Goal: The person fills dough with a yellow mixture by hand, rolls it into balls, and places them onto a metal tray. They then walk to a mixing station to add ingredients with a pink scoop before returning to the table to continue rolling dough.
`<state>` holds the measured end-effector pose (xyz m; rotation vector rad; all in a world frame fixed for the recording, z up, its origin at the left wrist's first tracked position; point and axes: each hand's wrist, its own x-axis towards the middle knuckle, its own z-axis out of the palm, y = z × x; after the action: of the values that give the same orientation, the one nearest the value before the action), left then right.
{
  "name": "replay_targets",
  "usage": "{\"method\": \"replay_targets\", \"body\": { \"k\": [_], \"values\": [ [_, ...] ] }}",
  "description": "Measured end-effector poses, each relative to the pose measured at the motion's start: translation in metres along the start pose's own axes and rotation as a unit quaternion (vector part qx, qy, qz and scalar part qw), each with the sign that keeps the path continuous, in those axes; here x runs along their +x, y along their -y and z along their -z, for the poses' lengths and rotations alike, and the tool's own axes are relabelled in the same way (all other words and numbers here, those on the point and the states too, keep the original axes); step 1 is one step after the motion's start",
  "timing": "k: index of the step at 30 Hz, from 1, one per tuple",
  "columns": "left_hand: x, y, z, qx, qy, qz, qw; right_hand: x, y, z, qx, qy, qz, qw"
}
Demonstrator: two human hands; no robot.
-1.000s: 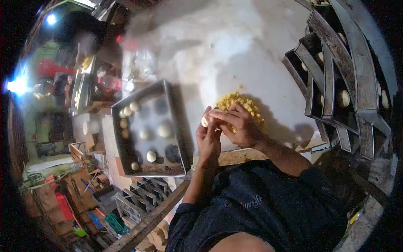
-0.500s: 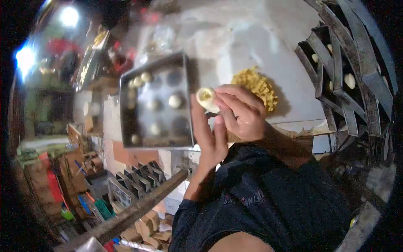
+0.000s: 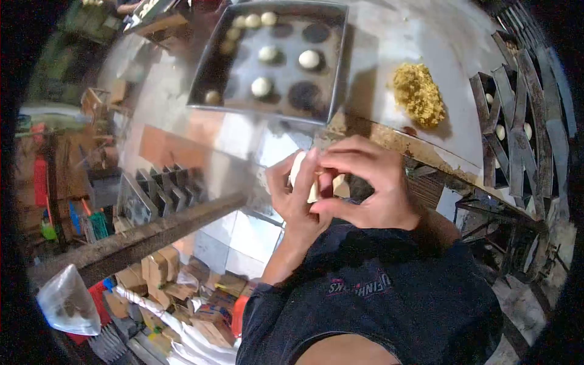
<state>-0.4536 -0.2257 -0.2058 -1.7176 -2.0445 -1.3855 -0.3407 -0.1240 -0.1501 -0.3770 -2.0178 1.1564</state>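
A small piece of pale dough (image 3: 298, 168) shows between the fingers of my left hand (image 3: 293, 198), which are wrapped round it in front of my chest. My right hand (image 3: 380, 182) curves in from the other side, its thumb and fingertips pressed at the dough's edge; the fingers partly hide the dough. Beyond the hands, a dark metal tray (image 3: 261, 114) carries several round dough balls (image 3: 261, 87), some in a group at its far left. To the right, a heap of yellow crumbly filling (image 3: 418, 96) lies on the pale worktop (image 3: 465, 131).
Dark metal moulds (image 3: 508, 121) with dough pieces in them stand at the right. A long beam (image 3: 152, 234) crosses at lower left, near more metal moulds (image 3: 161, 191). Cardboard pieces (image 3: 161, 277) and a clear plastic bag (image 3: 70, 301) are below.
The view has tilted downward, so tray and filling appear higher. My hands have come nearer my body with the dough. The filling visible in its hollow before is now out of sight.
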Motion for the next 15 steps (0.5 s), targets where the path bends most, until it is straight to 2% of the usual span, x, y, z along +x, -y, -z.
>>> {"method": "replay_targets", "body": {
  "k": [2, 3, 4, 5, 6, 8, 9, 10, 12, 13, 14, 15],
  "values": [
    [-0.003, 0.007, 0.003, 0.034, -0.002, -0.005, 0.999, -0.006, 0.001, -0.012, -0.06, 0.001, 0.018, 0.998],
    [0.0, 0.009, 0.007, -0.032, -0.01, 0.012, 0.999, -0.006, -0.002, -0.013, -0.062, 0.003, 0.014, 0.998],
    [0.005, 0.008, 0.009, -0.098, -0.019, 0.028, 0.995, -0.003, -0.008, -0.011, -0.071, -0.002, 0.072, 0.995],
    [0.009, -0.002, 0.004, -0.238, -0.049, 0.119, 0.963, 0.001, -0.012, -0.009, -0.08, -0.007, 0.133, 0.988],
    [0.008, 0.003, 0.0, -0.24, -0.05, 0.118, 0.962, 0.006, -0.009, -0.003, -0.082, -0.007, 0.134, 0.988],
    [0.01, 0.016, -0.008, -0.489, -0.027, 0.119, 0.864, 0.021, 0.006, 0.014, -0.026, 0.011, 0.004, 1.0],
    [0.014, 0.01, -0.014, -0.522, -0.024, 0.118, 0.844, 0.026, 0.008, 0.021, 0.003, 0.018, -0.061, 0.998],
    [0.022, 0.003, -0.02, -0.555, -0.021, 0.117, 0.824, 0.027, 0.004, 0.026, 0.004, 0.013, -0.06, 0.998],
    [0.038, 0.012, -0.035, -0.467, -0.023, 0.011, 0.884, 0.028, -0.007, 0.035, 0.084, 0.015, -0.119, 0.989],
    [0.049, 0.016, -0.041, -0.426, -0.014, -0.045, 0.903, 0.026, -0.019, 0.041, 0.125, -0.001, -0.082, 0.989],
    [0.062, 0.012, -0.047, -0.425, -0.01, -0.05, 0.904, 0.028, -0.028, 0.048, 0.131, -0.02, -0.03, 0.991],
    [0.076, 0.005, -0.053, -0.382, -0.053, -0.043, 0.922, 0.032, -0.032, 0.053, 0.114, -0.044, 0.001, 0.993]
  ]
}}
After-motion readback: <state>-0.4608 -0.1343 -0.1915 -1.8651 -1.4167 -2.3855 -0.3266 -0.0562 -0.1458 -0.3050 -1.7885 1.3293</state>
